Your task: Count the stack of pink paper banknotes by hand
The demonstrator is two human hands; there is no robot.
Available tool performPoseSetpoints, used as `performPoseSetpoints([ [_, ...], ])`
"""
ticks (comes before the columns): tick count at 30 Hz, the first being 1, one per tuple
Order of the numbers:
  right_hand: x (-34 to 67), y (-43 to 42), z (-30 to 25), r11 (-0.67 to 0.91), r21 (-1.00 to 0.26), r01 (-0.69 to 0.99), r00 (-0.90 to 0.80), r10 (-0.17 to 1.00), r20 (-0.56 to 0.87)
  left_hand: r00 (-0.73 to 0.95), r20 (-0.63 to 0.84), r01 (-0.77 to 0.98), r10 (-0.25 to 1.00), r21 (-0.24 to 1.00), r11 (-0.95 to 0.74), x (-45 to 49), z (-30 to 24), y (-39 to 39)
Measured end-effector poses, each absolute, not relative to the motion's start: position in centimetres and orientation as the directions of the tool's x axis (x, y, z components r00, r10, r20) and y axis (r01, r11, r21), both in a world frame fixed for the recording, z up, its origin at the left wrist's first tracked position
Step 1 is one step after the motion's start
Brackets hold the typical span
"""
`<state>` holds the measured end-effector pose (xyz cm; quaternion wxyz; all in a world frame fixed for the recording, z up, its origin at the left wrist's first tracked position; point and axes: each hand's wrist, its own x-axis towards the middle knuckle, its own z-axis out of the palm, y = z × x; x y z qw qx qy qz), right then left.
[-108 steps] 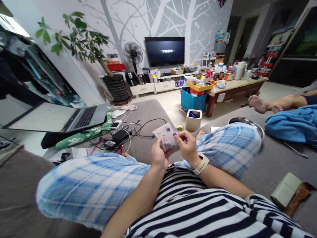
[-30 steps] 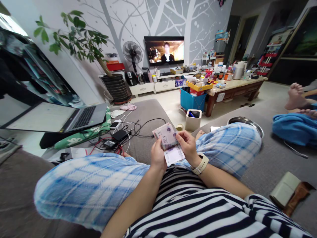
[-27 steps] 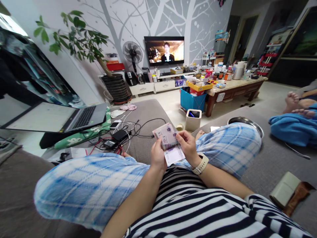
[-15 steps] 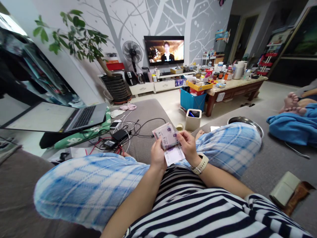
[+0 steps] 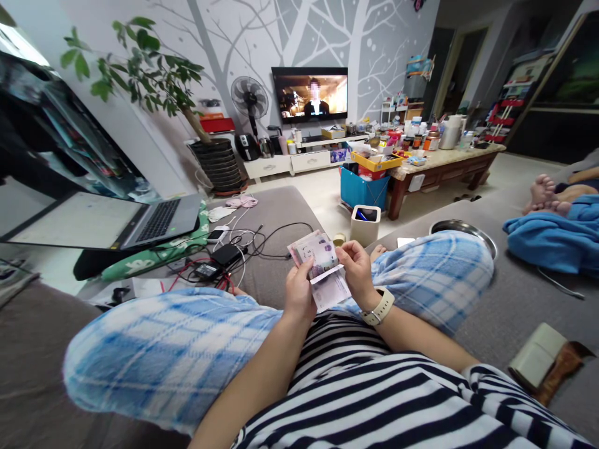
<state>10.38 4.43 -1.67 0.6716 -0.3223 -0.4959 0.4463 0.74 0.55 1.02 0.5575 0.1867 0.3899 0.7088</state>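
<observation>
A small stack of banknotes (image 5: 321, 257) is held above my lap, between my two hands. My left hand (image 5: 299, 288) is closed on the lower left side of the notes, with the thumb on top. My right hand (image 5: 356, 269), with a pale watch (image 5: 380, 307) on its wrist, pinches the upper right edge of a note. One note is bent toward me, and its pale edge shows across the stack. Below the fold, the whitish lower part of the notes hangs down near my striped shirt (image 5: 346, 337).
On the left, a laptop (image 5: 159, 218) lies on a green cushion beside tangled cables (image 5: 234, 246). A beige bin (image 5: 365, 226) stands on the floor ahead. To the right are a metal bowl (image 5: 468, 232), a pale wallet (image 5: 538, 354) and another person's feet (image 5: 543, 194).
The top note has been bent down toward me at its right side. My right hand has shifted slightly and its fingers are more curled; my left hand stays in place.
</observation>
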Motion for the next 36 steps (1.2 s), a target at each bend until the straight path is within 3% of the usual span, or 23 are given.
performPoseSetpoints([
  [10,10.5,4.6,-1.9,0.383,-0.901,-0.203,0.047,0.923,0.381,-0.312,-0.139,-0.655,0.940,0.748,-0.107,0.7,0.8,0.8],
  [36,10.4,4.0,-1.4,0.382,-0.896,-0.226,-0.024,0.917,0.398,-0.404,-0.182,-0.662,0.897,0.734,-0.150,0.4,0.5,1.3],
])
